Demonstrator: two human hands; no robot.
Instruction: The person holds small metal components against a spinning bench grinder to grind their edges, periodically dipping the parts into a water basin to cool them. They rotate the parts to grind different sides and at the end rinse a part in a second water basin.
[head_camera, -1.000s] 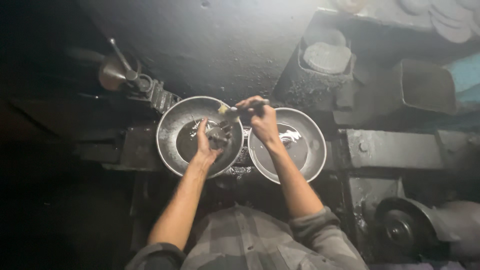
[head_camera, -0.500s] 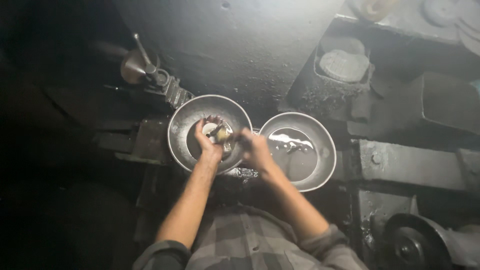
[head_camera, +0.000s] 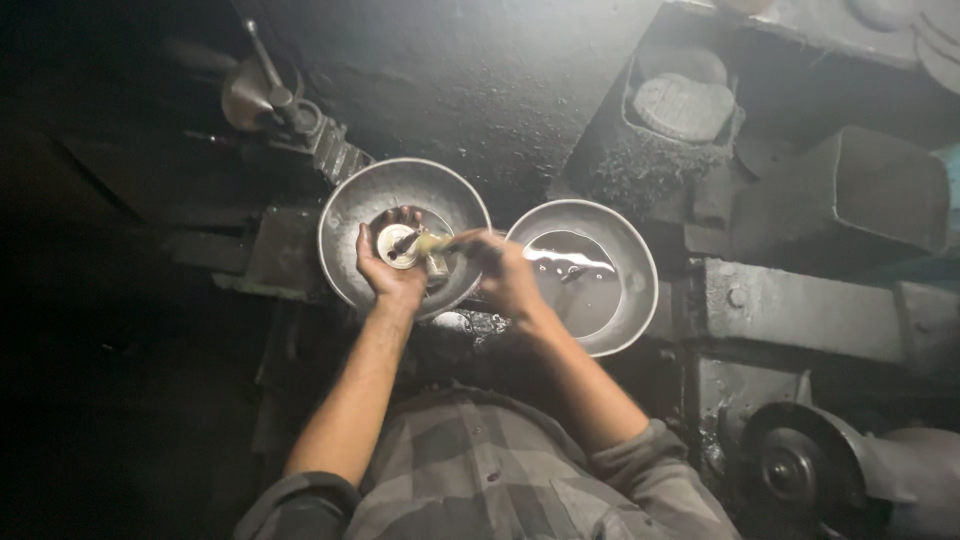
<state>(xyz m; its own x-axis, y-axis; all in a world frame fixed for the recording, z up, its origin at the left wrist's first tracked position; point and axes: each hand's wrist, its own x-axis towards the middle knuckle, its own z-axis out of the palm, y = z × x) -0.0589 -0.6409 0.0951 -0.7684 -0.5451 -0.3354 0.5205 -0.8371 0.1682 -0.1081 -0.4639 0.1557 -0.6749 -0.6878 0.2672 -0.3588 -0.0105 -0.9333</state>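
Two metal bowls (head_camera: 345, 215) (head_camera: 630, 300), one round metal part (head_camera: 397, 246), one brush (head_camera: 432, 243).

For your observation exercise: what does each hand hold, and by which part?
The left hand cups a small round metal part from beneath. The right hand grips a small pale-bristled brush by its handle end.

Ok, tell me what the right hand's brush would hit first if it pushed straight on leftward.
The right hand points its brush left at the small round metal part cupped in the left hand. That part comes first, seemingly already at the bristles; behind it are the left fingers, then the bowl wall.
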